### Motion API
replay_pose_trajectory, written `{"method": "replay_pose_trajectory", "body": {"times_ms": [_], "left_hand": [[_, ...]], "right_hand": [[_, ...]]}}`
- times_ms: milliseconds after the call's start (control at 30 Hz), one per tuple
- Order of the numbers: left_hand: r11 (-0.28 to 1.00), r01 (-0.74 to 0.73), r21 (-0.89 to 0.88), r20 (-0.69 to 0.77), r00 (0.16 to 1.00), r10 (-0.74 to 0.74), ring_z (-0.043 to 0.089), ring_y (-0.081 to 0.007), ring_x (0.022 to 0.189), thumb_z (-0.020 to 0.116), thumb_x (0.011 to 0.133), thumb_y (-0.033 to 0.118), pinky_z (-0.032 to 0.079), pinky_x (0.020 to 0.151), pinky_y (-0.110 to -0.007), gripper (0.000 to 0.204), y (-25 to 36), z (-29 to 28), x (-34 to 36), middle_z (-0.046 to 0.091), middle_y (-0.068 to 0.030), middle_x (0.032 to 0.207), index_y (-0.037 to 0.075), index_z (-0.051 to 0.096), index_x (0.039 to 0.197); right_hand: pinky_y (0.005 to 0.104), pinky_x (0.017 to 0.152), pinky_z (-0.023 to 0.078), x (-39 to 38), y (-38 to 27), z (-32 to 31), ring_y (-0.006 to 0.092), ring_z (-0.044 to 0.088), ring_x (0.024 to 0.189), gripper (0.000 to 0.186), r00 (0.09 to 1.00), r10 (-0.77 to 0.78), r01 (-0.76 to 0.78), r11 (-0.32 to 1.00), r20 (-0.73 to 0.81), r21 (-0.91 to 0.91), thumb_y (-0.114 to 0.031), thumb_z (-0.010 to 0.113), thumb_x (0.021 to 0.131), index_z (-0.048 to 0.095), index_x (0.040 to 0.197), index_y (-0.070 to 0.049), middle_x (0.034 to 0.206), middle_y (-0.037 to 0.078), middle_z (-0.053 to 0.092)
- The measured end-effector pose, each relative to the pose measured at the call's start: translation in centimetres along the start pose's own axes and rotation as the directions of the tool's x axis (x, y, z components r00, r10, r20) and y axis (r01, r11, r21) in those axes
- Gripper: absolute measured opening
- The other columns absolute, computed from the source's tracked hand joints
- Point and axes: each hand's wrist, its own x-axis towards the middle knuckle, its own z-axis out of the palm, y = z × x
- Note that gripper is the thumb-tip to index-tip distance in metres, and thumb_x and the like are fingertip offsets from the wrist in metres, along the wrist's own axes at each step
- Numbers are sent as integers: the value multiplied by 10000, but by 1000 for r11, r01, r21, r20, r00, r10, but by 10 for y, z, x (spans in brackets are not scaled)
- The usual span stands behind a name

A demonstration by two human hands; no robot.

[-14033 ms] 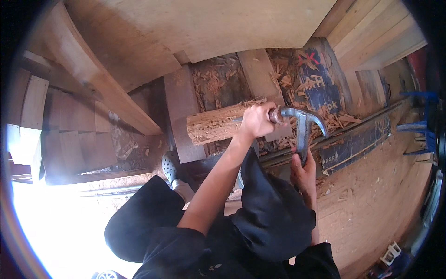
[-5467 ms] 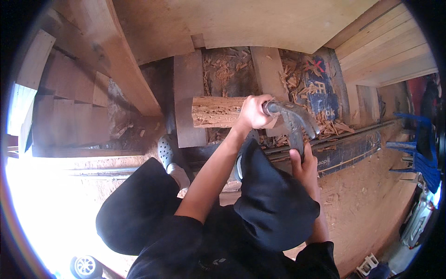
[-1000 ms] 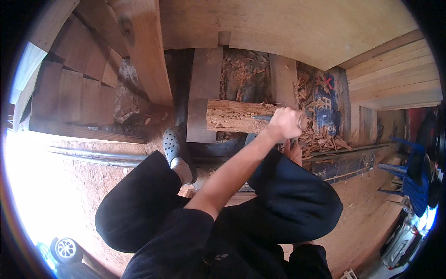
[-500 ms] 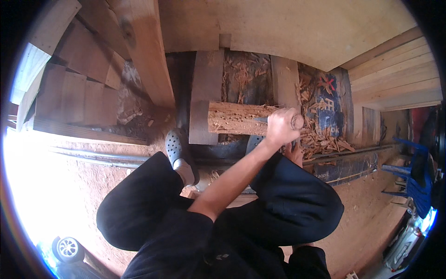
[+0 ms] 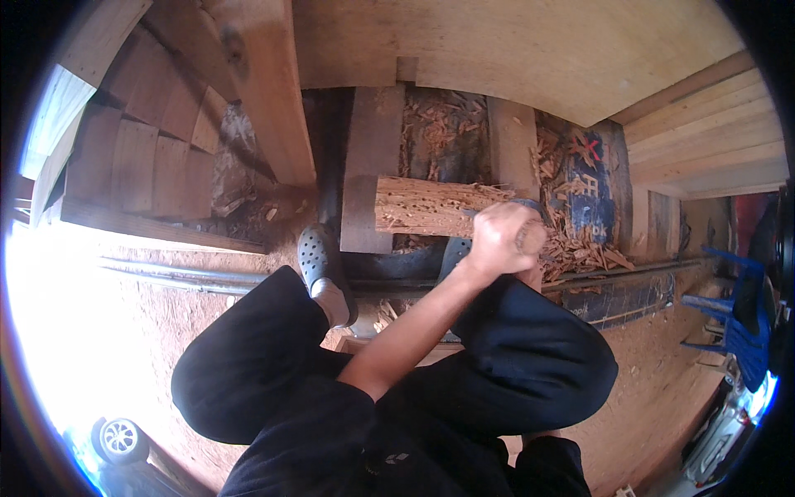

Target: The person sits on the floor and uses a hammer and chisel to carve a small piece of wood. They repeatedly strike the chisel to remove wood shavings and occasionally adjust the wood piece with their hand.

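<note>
My left hand [image 5: 505, 238] is closed round the round handle of a chisel-like tool, whose end faces up; its metal blade [image 5: 470, 211] points left over a rough, splintered wood block [image 5: 422, 203] pitted with holes. The block lies across flat boards [image 5: 373, 149]. A dark curved metal piece [image 5: 523, 202], apparently a hammer head, shows just above my left hand. My right hand [image 5: 530, 277] is mostly hidden beneath my left one; I cannot see its fingers.
Wood chips [image 5: 588, 257] surround the work. A leaning plank [image 5: 273, 124] and stacked boards [image 5: 141, 166] are at left, a plywood sheet [image 5: 513, 50] above, metal pipes [image 5: 174, 277] alongside. My clog-covered foot [image 5: 317, 261] is nearby. A blue chair [image 5: 737, 323] stands right; a wheel [image 5: 118, 436] shows lower left.
Over the last second my left hand has dipped slightly, and the dark metal piece now shows above it. Earlier the hammer was plainly visible in my right hand; now it is mostly hidden.
</note>
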Motion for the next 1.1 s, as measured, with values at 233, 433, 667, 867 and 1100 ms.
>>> {"method": "replay_pose_trajectory", "body": {"times_ms": [233,433,667,867,1100], "left_hand": [[994,72,82,-64,996,-67,616,-320,686,752,412,119,496,640,-388,422,-31,-18,-12,620,-105,729,56,599,799],[995,76,62,-52,996,-73,622,-322,698,741,435,105,502,654,-384,394,-36,-16,-13,628,-112,740,55,605,802],[996,71,62,-116,991,-63,616,-313,636,673,516,56,489,592,-355,273,-38,-19,-7,616,-117,695,54,597,778],[991,133,-19,-111,985,-134,625,-326,686,692,522,58,505,625,-370,276,-42,-25,-5,631,-129,729,48,608,785],[980,196,19,-104,976,-193,627,-329,698,676,542,45,504,628,-365,246,-45,-25,-7,631,-134,728,45,612,780]], "right_hand": [[525,848,419,1,0,-1,516,523,1021,742,1000,14,-14,1000,20,5,-588,403,894,472,1194,87,1033,378,554],[518,871,409,6,5,0,510,514,1048,787,998,18,-17,1000,60,-20,-610,405,885,456,1226,98,1063,375,546],[515,869,415,10,17,6,513,513,1045,777,999,-44,43,998,26,52,-608,406,886,482,1200,99,1083,378,537],[452,794,433,17,26,12,454,564,968,699,996,59,-60,998,59,8,-582,432,899,538,1146,64,1003,305,593],[477,803,429,14,26,15,471,555,968,712,997,-17,10,997,-81,-78,-592,423,896,525,1152,64,1015,321,583]]}}
